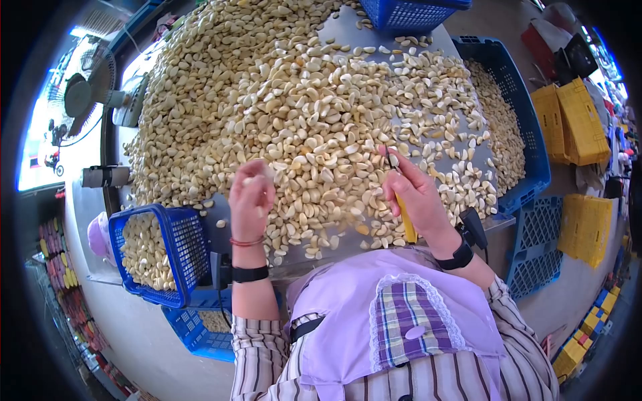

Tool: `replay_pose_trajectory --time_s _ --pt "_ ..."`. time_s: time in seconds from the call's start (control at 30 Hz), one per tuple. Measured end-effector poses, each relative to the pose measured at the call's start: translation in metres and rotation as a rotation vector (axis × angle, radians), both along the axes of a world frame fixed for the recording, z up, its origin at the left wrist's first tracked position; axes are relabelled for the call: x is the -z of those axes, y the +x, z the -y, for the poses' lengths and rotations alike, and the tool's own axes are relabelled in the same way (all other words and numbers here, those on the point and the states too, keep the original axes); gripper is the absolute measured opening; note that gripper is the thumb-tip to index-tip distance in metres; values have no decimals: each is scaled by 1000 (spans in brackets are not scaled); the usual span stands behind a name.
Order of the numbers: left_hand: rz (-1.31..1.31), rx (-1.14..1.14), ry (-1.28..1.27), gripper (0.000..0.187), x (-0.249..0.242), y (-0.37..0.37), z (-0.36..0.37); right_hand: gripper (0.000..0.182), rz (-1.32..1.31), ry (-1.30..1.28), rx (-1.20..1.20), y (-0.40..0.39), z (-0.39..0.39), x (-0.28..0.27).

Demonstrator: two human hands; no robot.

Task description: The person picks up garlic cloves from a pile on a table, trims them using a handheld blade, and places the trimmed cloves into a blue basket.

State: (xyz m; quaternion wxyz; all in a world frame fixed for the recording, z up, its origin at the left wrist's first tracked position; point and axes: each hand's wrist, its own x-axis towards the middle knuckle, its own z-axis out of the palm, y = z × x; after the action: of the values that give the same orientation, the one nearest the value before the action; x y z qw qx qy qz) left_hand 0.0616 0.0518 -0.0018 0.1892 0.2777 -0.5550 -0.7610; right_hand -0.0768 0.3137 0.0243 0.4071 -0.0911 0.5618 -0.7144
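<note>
Nearest to us lies our lilac apron with its plaid checked pocket (401, 321), worn over striped sleeves, and above it our two hands work at the edge of the grey metal table (348, 30).

Our left hand (251, 197) is raised with the forearm upright, its fingers curled together around one pale peeled garlic clove (249, 179) pinched at the fingertips. A red string and a black band sit on that wrist.

Our right hand (414, 194) is closed around a small knife with a yellow handle (405, 217); the handle runs down past the palm, and the thin dark blade points up toward the cloves. A black wristband wraps this wrist, and the hand hovers just over the heap.

Both hands stand apart, with the great heap of pale garlic cloves (281, 100) spreading beyond them across the table. A blue plastic basket (177, 250) holding cloves stands at our left, a larger blue crate (528, 134) of cloves at our right, and yellow crates (575, 120) farther off.
</note>
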Motion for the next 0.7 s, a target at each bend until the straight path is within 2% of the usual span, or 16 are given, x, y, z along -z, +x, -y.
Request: replay_pose_trajectory --time_s 0.03,0.1,0.13,0.2,0.23,0.3,0.33,0.37,0.43,0.5,0.6,0.63,0.7 --pt "1 3 4 14 10 -7 -7 46 24 -10 35 -1 0 1" --pt "215 218 -935 16 29 -30 -34 45 8 58 36 0 2 -3" --pt "214 219 -936 16 35 -34 -45 45 2 48 29 1 2 -1" --pt "244 269 -1283 15 37 -46 -60 46 -8 35 32 1 1 0" --pt "232 280 -1283 15 31 -51 -60 47 -35 37 12 2 0 0" --pt "369 290 -170 14 17 -55 -60 48 -55 49 -2 4 -4 0" --pt "291 330 192 15 17 -49 -49 47 -25 45 16 4 -3 0" --pt "294 336 192 15 15 -44 -47 47 7 38 31 5 -3 1" --pt "-95 326 694 23 5 -36 -46 48 -2 45 26 7 -3 0" --pt "-146 324 743 24 -6 -34 -52 50 -96 129 -67 8 -1 -9" --pt "-140 224 808 20 -21 -31 -60 54 -245 74 -105 13 6 -15" --pt "-81 231 736 19 -25 -32 -62 54 -245 76 -105 13 6 -16" --pt "-22 237 666 19 -27 -30 -63 59 -497 179 -266 13 5 -19"
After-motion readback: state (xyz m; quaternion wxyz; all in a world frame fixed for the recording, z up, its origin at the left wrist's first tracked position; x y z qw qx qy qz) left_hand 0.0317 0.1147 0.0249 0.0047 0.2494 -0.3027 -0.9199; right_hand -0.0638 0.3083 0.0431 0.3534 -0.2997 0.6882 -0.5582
